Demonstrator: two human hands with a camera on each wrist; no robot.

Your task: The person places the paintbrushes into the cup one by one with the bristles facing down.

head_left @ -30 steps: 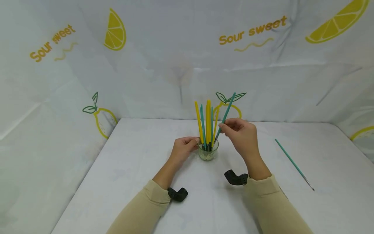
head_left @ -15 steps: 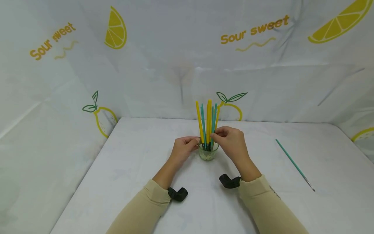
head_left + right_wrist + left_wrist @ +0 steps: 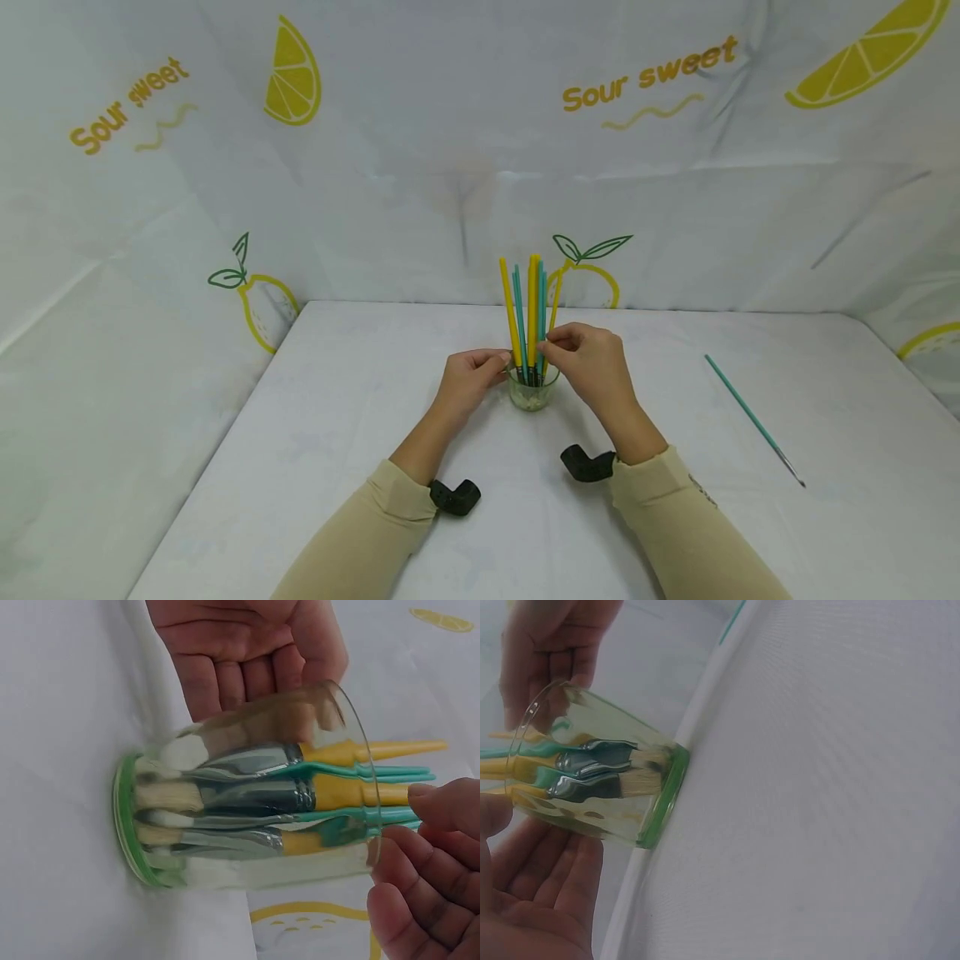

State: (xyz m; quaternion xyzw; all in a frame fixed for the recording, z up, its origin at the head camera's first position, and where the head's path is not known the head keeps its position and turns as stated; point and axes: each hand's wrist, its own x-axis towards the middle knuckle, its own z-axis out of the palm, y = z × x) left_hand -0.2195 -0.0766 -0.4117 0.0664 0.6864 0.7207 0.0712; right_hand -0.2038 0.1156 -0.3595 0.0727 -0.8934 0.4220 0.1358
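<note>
Beige sleeves frame my view, and past them my left hand [image 3: 468, 383] rests against the side of the glass cup [image 3: 532, 390], fingers [image 3: 551, 877] loosely curved beside the wall without clasping it. My right hand [image 3: 592, 367] pinches a brush handle just above the rim. Clear glass with a green base, the cup stands mid-bench [image 3: 337, 433], packed with yellow and teal brushes [image 3: 531, 312], bristles down. Farther right, a lone teal brush [image 3: 750, 417] lies well apart.
</note>
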